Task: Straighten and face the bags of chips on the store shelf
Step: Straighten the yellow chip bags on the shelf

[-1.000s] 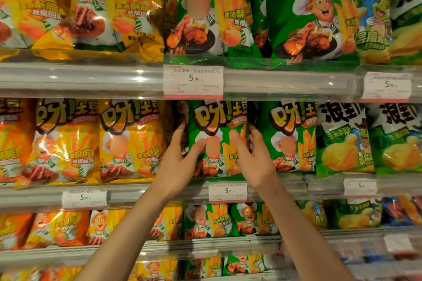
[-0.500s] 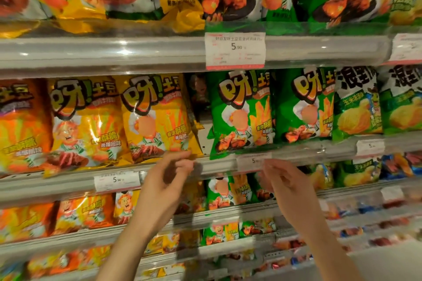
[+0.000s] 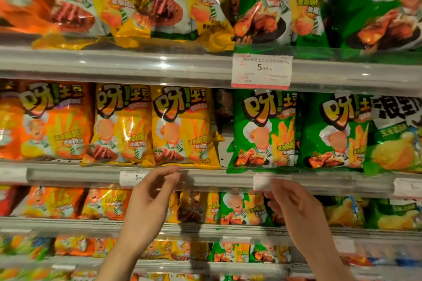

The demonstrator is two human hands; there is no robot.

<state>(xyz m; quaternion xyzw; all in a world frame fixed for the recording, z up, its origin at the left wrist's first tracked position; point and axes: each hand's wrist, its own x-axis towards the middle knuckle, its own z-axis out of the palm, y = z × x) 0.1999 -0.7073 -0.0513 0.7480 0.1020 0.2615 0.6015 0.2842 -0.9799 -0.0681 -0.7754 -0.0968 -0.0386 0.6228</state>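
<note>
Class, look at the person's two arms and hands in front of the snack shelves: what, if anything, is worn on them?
Nothing shows: the left hand and right hand are bare, with no gloves, rings or watch visible. Both forearms are bare down to the picture's bottom edge, with no sleeve in view.

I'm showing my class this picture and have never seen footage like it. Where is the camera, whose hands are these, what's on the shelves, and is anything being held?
The camera sits on a person's head, looking at a store shelf. The left hand and right hand are that person's own, raised near the shelf edge. Both hold nothing; the fingers are loosely curled. On the shelf stand yellow chip bags and green chip bags, fronts facing out. A price tag hangs on the shelf above.
</note>
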